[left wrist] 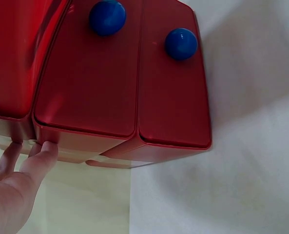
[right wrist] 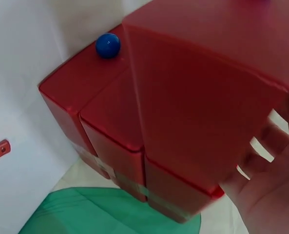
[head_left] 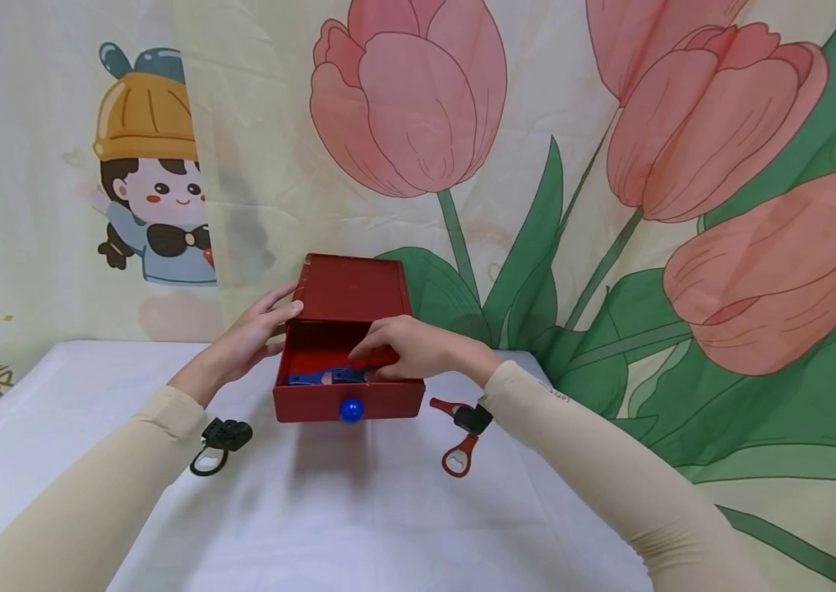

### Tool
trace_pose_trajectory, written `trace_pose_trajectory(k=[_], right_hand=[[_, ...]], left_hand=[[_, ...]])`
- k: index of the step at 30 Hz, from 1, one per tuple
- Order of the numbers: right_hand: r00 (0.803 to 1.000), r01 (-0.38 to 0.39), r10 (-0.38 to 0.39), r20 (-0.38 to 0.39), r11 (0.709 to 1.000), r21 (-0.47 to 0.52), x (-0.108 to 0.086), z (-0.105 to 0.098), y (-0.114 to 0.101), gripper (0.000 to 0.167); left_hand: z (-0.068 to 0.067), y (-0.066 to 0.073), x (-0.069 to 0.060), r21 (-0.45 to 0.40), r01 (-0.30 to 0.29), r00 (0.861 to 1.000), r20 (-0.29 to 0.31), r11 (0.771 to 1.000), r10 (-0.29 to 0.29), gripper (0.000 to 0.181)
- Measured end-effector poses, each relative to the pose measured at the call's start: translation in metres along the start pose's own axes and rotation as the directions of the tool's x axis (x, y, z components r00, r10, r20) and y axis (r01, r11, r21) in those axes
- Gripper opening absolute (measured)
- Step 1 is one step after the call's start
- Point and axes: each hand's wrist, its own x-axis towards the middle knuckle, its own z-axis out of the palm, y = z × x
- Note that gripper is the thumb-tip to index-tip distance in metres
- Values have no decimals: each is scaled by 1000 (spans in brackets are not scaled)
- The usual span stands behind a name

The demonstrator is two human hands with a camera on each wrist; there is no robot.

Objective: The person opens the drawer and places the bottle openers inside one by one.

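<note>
A red drawer chest has its top drawer pulled out, with a blue knob on the front. Inside lie blue bottle openers; how many is hard to tell. My right hand reaches into this drawer over the right wall, fingers bent beside the blue handle. Its fingertips are partly hidden, so a grip on the opener cannot be confirmed. My left hand steadies the chest's left side, thumb near the top edge. In the left wrist view, fingertips of that hand touch the chest's side.
Two lower drawers with blue knobs are closed. On the white table, a red bottle opener lies right of the chest, partly behind the right wrist camera, and a black one lies at the left. A tulip-printed cloth hangs behind.
</note>
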Motion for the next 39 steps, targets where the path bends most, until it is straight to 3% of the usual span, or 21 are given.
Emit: trace_pose_trajectory(k=[7, 13, 17, 22, 26, 30, 35, 39], right_hand=[[996, 14, -9, -94, 998, 56, -25, -14, 5, 38], [980, -33, 56, -191, 992, 118, -48, -20, 15, 38], [954, -108, 142, -264, 984, 141, -64, -13, 22, 39], [908, -205, 251, -337, 965, 167, -86, 5, 27, 42], [867, -269, 350, -354, 928, 259, -98, 21, 30, 45], [829, -341, 459, -320, 867, 362, -105, 38, 30, 48], [801, -410, 551, -231, 789, 458, -107, 58, 24, 55], [796, -424, 582, -168, 733, 532, -107, 72, 18, 61]], left_hand=[[0, 1, 0, -4, 1, 1000, -4, 1000, -1, 81], [0, 1, -3, -1, -3, 1000, -5, 1000, 3, 81], [0, 0, -2, -5, -5, 1000, -9, 1000, 5, 81], [1, -1, 0, -10, -4, 1000, -13, 1000, 4, 82], [1, 0, 0, -2, -4, 1000, -15, 1000, 4, 81], [1, 0, -1, 0, -7, 1000, -13, 1000, 7, 80], [1, 1, -2, -3, -11, 1000, -10, 1000, 11, 80], [2, 1, -1, -10, -12, 1000, -6, 1000, 12, 79]])
